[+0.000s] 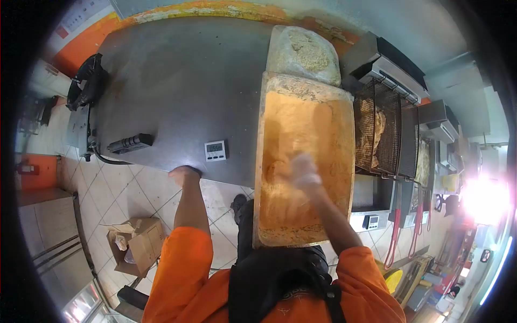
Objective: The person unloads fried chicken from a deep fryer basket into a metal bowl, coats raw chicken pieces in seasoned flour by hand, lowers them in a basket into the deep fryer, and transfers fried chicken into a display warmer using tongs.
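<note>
My left hand [185,171] is at the front edge of the grey metal table [177,81], curled over that edge, with part of its fingers hidden. My right hand [304,171] is inside a long, shallow tub [262,215] spread with orange-tan powder that looks like breading [301,124]. Motion smears that hand; it looks whitish, gloved or coated, and its fingers cannot be made out. Left of the tub, a small white digital timer [216,151] lies on the table. Behind the tub sits a clear bag of pale, crumbly stuff [307,51].
Wire fryer baskets [379,129] with browned food stand right of the tub, their red handles [394,231] sticking out forward. A black device [129,143] and a black holder [86,81] are at the table's left. An open cardboard box [134,245] sits on the tiled floor.
</note>
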Tool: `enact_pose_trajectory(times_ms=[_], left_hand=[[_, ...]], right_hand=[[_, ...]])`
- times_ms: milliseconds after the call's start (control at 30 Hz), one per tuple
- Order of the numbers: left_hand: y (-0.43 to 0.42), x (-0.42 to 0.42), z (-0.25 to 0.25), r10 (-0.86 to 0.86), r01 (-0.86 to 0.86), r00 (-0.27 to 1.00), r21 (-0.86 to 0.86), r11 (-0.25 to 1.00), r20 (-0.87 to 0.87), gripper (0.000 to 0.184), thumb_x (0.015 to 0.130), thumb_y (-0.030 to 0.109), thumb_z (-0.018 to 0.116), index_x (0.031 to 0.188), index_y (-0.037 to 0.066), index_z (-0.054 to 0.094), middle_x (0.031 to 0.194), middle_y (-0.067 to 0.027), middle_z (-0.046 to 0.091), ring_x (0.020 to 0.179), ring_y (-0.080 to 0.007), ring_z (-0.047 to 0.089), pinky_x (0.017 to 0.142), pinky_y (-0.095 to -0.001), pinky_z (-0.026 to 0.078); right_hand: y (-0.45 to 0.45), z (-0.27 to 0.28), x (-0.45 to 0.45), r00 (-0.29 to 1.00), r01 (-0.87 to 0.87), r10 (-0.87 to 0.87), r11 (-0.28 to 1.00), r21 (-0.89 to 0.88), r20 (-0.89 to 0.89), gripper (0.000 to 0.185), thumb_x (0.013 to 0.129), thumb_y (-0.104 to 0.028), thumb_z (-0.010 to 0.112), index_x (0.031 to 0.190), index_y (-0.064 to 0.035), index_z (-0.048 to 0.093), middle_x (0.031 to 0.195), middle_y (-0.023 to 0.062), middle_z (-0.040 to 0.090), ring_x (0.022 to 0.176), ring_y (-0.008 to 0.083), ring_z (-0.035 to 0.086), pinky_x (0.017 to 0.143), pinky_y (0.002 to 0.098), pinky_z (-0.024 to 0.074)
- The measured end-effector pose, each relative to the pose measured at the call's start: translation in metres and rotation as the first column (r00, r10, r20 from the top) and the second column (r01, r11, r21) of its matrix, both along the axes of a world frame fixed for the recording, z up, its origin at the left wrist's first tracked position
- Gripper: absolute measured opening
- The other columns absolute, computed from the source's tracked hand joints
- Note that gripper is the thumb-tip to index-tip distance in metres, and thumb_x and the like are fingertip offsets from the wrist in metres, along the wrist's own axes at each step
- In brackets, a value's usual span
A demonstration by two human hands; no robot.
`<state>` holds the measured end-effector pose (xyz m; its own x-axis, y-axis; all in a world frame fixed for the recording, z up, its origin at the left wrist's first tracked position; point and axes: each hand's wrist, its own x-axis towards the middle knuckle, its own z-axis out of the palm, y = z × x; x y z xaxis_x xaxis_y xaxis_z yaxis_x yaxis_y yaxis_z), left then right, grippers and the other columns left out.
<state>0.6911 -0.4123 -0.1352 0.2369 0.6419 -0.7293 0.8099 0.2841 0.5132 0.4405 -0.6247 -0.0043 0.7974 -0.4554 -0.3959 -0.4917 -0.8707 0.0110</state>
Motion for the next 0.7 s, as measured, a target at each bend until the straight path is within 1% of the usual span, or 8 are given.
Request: enact_pose_trajectory(times_ms=[67, 167, 267, 367, 467, 567, 633, 700], left_hand=[[-0.002, -0.003, 0.011, -0.046, 0.046, 0.999, 0.001, 0.999, 0.022, 0.064, 0.087, 0.045, 0.018, 0.099, -0.007, 0.055, 0.105, -0.022, 0.056, 0.096, -0.035, 0.055, 0.085, -0.0427, 0.043], [-0.011, -0.005, 0.039, 0.004, -0.005, 1.0, 0.032, 0.999, 0.012, 0.066, 0.087, 0.046, 0.019, 0.1, -0.008, 0.055, 0.107, -0.0222, 0.055, 0.097, -0.0351, 0.054, 0.085, -0.0426, 0.042], [-0.007, -0.01, 0.03, 0.009, -0.009, 1.0, 0.026, 1.0, 0.001, 0.069, 0.086, 0.047, 0.019, 0.1, -0.01, 0.055, 0.108, -0.0228, 0.054, 0.099, -0.0361, 0.053, 0.086, -0.0424, 0.041], [-0.002, -0.01, 0.013, -0.351, 0.34, 0.933, 0.13, 0.931, 0.075, 0.072, 0.086, 0.049, 0.018, 0.099, -0.011, 0.055, 0.109, -0.0228, 0.054, 0.1, -0.0369, 0.052, 0.088, -0.0427, 0.04], [0.001, -0.004, 0.022, -0.033, 0.033, 0.999, 0.022, 0.999, 0.012, 0.065, 0.087, 0.047, 0.022, 0.107, -0.007, 0.052, 0.11, -0.021, 0.054, 0.101, -0.0356, 0.052, 0.089, -0.0423, 0.04], [-0.004, -0.008, 0.018, -0.23, 0.23, 0.973, 0.08, 0.97, -0.014, 0.063, 0.087, 0.046, 0.022, 0.11, -0.006, 0.049, 0.111, -0.0199, 0.054, 0.101, -0.0347, 0.052, 0.09, -0.0424, 0.039], [-0.007, -0.012, 0.03, -0.353, 0.35, 0.935, 0.071, 0.934, 0.03, 0.066, 0.087, 0.047, 0.019, 0.11, -0.008, 0.049, 0.112, -0.0201, 0.053, 0.099, -0.0352, 0.053, 0.091, -0.0425, 0.038], [-0.009, -0.013, 0.041, -0.343, 0.341, 0.928, 0.04, 0.939, 0.148, 0.069, 0.087, 0.048, 0.017, 0.108, -0.009, 0.05, 0.112, -0.02, 0.053, 0.098, -0.0357, 0.053, 0.092, -0.0424, 0.037]], right_hand=[[0.022, -0.054, -0.001, 0.985, -0.088, 0.065, 0.986, -0.141, -0.16, 0.041, 0.081, -0.028, 0.049, 0.109, 0.002, 0.052, 0.101, 0.0166, 0.058, 0.096, 0.0289, 0.053, 0.084, 0.0366, 0.0413], [0.037, -0.056, -0.005, 0.95, -0.172, 0.216, 0.965, -0.199, 0.226, 0.04, 0.081, -0.031, 0.048, 0.106, -0.0003, 0.053, 0.097, 0.0165, 0.057, 0.093, 0.0283, 0.054, 0.08, 0.0362, 0.0431], [0.017, -0.037, -0.026, 0.985, 0.157, -0.118, 0.923, 0.352, -0.128, 0.042, 0.08, -0.027, 0.051, 0.113, -0.0021, 0.046, 0.098, 0.017, 0.054, 0.092, 0.029, 0.054, 0.077, 0.0373, 0.0461], [0.01, -0.07, -0.083, 0.932, -0.197, 0.171, 0.979, 0.05, 0.321, 0.042, 0.08, -0.024, 0.053, 0.115, -0.0029, 0.043, 0.101, 0.0139, 0.053, 0.091, 0.0252, 0.055, 0.072, 0.0339, 0.049], [0.007, -0.078, -0.101, 0.378, 0.137, -0.88, 0.359, 0.923, 0.286, 0.033, 0.078, -0.019, 0.052, 0.107, -0.003, 0.049, 0.099, 0.0149, 0.052, 0.08, 0.0256, 0.056, 0.07, 0.0364, 0.0474], [-0.004, -0.064, -0.131, 0.541, 0.125, -0.678, 0.649, 0.75, 0.497, 0.031, 0.076, -0.018, 0.054, 0.103, -0.0036, 0.051, 0.096, 0.0127, 0.054, 0.083, 0.0228, 0.056, 0.063, 0.0332, 0.0493], [-0.006, -0.02, -0.111, 0.955, 0.076, -0.121, 0.982, 0.171, 0.271, 0.02, 0.076, -0.015, 0.053, 0.094, -0.0044, 0.054, 0.091, 0.0115, 0.056, 0.083, 0.0237, 0.057, 0.062, 0.0341, 0.05], [-0.006, 0.026, -0.088, 0.996, -0.072, 0.076, 0.994, -0.081, 0.043, 0.014, 0.076, -0.012, 0.051, 0.088, -0.0048, 0.055, 0.088, 0.0109, 0.057, 0.083, 0.0243, 0.058, 0.061, 0.0343, 0.0502]])
